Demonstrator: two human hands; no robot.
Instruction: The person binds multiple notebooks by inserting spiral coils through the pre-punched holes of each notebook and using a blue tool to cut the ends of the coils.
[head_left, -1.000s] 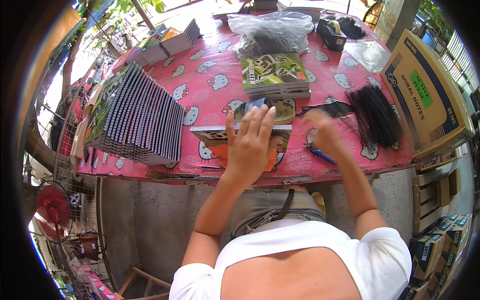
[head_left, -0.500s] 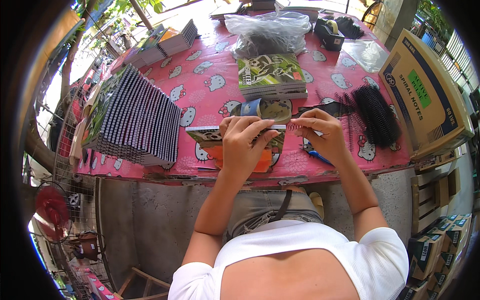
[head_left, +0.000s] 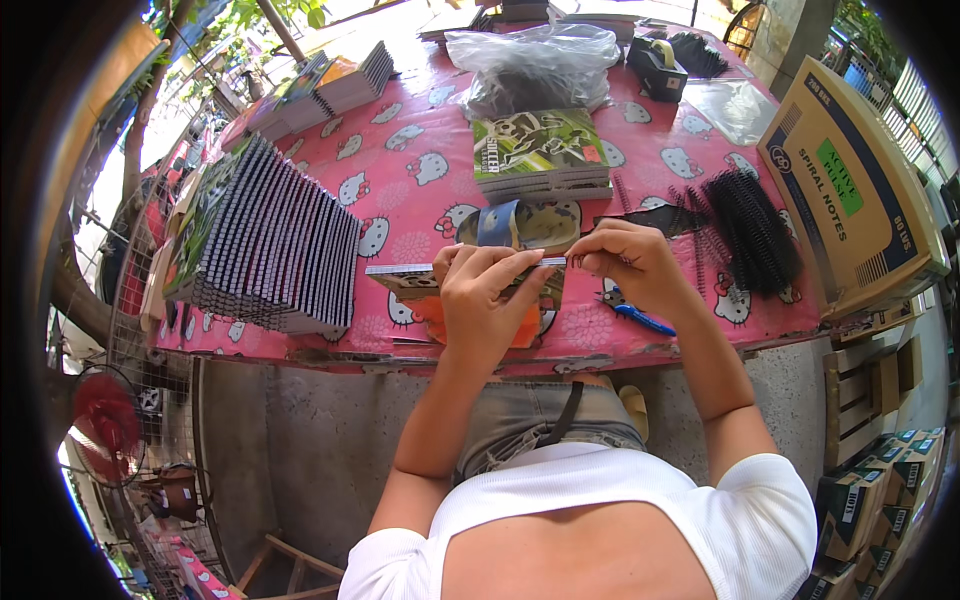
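My left hand [head_left: 483,292] pinches the notebook [head_left: 407,281] along its far edge, above the tabletop's [head_left: 590,330] near middle; my right fingers, nearly together, hold a thin coil [head_left: 573,261] at its right end; likely stiff pages, springy coil; grip close.

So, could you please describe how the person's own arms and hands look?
White ribbed fabric sleeves end above the elbows, leaving both forearms bare. The left hand and right hand are ungloved, with no watch or bracelet visible.
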